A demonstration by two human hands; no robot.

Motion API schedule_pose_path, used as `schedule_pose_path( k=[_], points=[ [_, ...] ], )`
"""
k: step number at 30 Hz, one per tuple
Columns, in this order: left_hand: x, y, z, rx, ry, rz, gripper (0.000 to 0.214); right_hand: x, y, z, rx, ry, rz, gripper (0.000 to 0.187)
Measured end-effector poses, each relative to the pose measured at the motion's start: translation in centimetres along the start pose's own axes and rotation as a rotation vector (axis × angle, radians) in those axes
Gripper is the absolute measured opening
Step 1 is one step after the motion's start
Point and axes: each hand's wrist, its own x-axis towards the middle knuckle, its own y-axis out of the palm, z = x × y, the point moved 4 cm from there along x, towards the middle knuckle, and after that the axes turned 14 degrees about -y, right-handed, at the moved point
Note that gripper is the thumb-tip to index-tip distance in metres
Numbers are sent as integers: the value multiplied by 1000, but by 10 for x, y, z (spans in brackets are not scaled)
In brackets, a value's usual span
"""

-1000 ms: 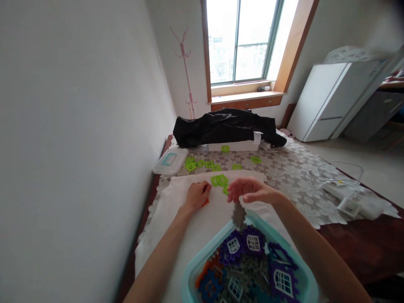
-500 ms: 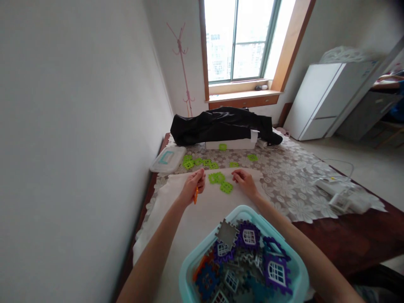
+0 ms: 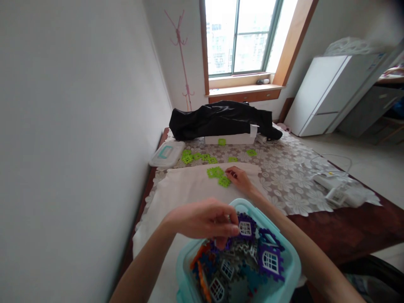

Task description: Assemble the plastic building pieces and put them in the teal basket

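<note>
While the left fingers bunch over the bin; the right fingers — apart — touch green tiles.

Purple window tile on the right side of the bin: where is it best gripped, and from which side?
Probably by its outer toothed edge, pinching from above. The purple tile sits on top of the pile near the right wall of the teal bin, so that edge looks free of the other tiles. The frame also looks sturdier than the thin white window bars.
</note>
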Motion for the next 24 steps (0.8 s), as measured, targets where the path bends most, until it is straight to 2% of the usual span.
schedule_pose_path(
  k=[2,5,8,11,13,15,19,24],
  points=[
    [11,-22,9,-39,61,-222,38,-1,2,1,-22,-51,10,24],
    [32,-63,38,-128,167,-580,36,-4,7,8,-100,-174,65,46],
    [55,-105,89,-150,171,-936,35,-6,15,15,-181,-239,205,64],
    [64,-138,144,36,18,-1376,24,-8,19,18,-228,-247,305,49],
    [74,-148,170,155,-82,-1346,13,-7,19,18,-233,-252,317,37],
    [77,-151,183,206,-106,-1345,17,-6,19,17,-219,-260,297,34],
    [82,-146,183,423,-93,-1269,18,-6,19,13,-169,-248,223,37],
    [81,-146,184,388,-93,-1268,20,-7,19,11,-109,-257,88,34]
  ],
)
